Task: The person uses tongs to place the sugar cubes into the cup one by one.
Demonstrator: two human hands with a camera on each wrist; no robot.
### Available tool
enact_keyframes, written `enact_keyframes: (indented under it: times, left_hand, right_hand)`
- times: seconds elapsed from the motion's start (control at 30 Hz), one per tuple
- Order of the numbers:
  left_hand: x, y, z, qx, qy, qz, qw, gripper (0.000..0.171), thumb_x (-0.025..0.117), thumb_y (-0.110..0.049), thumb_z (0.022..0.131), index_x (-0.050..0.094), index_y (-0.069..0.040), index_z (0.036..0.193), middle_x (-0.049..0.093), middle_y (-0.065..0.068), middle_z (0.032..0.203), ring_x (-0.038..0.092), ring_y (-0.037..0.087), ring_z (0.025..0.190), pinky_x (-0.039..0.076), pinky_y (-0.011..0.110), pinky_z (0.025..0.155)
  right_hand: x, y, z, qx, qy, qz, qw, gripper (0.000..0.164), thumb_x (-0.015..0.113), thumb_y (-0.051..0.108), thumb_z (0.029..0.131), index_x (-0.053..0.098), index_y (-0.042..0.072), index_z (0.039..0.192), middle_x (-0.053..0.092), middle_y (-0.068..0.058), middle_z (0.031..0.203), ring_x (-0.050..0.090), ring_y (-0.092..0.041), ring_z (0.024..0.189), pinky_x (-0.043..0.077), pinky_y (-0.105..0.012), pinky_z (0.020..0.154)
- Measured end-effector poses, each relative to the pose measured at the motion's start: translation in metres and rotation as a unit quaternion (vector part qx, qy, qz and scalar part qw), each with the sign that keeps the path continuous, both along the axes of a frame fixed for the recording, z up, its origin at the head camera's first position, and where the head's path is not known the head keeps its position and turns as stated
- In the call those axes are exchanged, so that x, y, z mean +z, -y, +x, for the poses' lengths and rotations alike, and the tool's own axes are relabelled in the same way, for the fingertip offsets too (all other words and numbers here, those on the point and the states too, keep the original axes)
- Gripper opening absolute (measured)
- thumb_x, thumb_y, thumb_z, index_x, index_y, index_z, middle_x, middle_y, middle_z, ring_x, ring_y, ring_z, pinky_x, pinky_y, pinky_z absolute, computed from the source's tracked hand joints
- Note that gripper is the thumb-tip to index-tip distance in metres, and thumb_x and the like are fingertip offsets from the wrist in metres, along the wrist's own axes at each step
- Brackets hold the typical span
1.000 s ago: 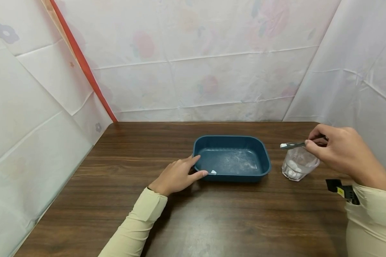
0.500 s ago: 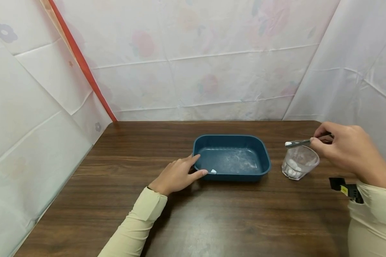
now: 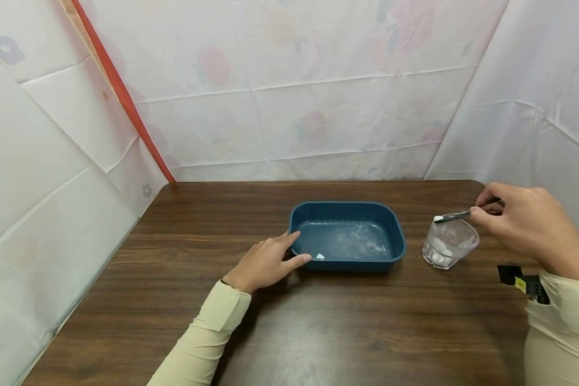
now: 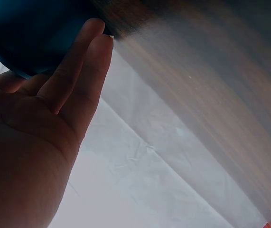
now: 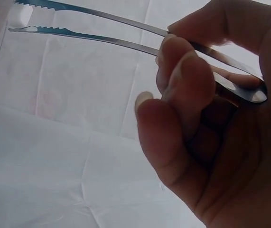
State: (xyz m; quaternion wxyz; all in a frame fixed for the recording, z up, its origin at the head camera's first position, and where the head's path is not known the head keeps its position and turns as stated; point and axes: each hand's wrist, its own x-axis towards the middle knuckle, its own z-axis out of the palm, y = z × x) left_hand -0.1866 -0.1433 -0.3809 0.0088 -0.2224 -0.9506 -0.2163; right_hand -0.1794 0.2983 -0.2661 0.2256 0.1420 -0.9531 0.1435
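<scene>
Brown wood-grain table: blue tray, clear glass

Tray cut off in L-wrist cam; white pcs in glass too blurry.

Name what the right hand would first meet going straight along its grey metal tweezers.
Leading with the tweezers, the right hand would likely meet the blue rectangular tray first; depth is unclear, so it might clip the clear glass tumbler or pass above both.

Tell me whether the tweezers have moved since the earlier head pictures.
Yes. In the head view, the tweezers have shifted right, away from the blue tray, which stays put.
</scene>
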Motion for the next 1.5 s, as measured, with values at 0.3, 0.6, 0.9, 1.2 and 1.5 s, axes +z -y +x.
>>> enact_keyframes:
  times: [0.3,0.6,0.9,1.2,1.5]
  left_hand:
    - [0.000,0.000,0.000,0.002,0.000,-0.002,1.0000,0.082,0.047,-0.069,0.096,0.043,-0.010,0.153,0.044,0.017,0.152,0.052,0.028,0.132,0.046,0.048,0.103]
    - [-0.002,0.000,-0.001,0.001,-0.002,-0.006,1.0000,0.083,0.046,-0.070,0.096,0.043,-0.011,0.154,0.044,0.016,0.152,0.053,0.028,0.131,0.046,0.047,0.102]
    - [-0.002,0.000,-0.001,-0.001,-0.004,-0.007,1.0000,0.083,0.045,-0.070,0.096,0.043,-0.010,0.154,0.044,0.016,0.152,0.052,0.028,0.132,0.046,0.047,0.103]
    - [-0.002,0.001,0.000,-0.003,0.002,-0.005,1.0000,0.084,0.044,-0.069,0.097,0.037,-0.011,0.156,0.041,0.015,0.155,0.050,0.027,0.134,0.045,0.047,0.104]
    - [-0.003,0.002,0.000,-0.005,0.000,0.006,1.0000,0.093,0.045,-0.070,0.096,0.022,-0.007,0.160,0.038,0.009,0.157,0.053,0.024,0.131,0.045,0.043,0.104]
  right_hand:
    - [-0.002,-0.003,-0.004,-0.006,0.028,0.011,1.000,0.006,0.072,0.021,0.082,0.070,0.016,0.079,0.068,0.003,0.071,0.057,-0.016,0.061,0.040,-0.037,0.054]
    - [-0.007,-0.007,-0.008,-0.005,0.060,0.029,0.998,0.007,0.071,0.021,0.083,0.070,0.014,0.083,0.069,0.002,0.074,0.058,-0.016,0.063,0.041,-0.038,0.055]
    - [-0.009,-0.009,-0.013,-0.011,0.083,0.051,0.995,0.005,0.068,0.023,0.084,0.068,0.018,0.082,0.064,0.005,0.072,0.053,-0.017,0.063,0.039,-0.037,0.052]
    - [-0.011,-0.012,-0.016,-0.007,0.120,0.074,0.990,0.009,0.067,0.026,0.087,0.069,0.017,0.085,0.069,0.000,0.081,0.060,-0.021,0.069,0.043,-0.043,0.053]
    - [-0.012,-0.014,-0.016,-0.014,0.138,0.082,0.987,0.013,0.068,0.028,0.088,0.068,0.015,0.086,0.070,-0.003,0.084,0.062,-0.025,0.073,0.046,-0.050,0.056]
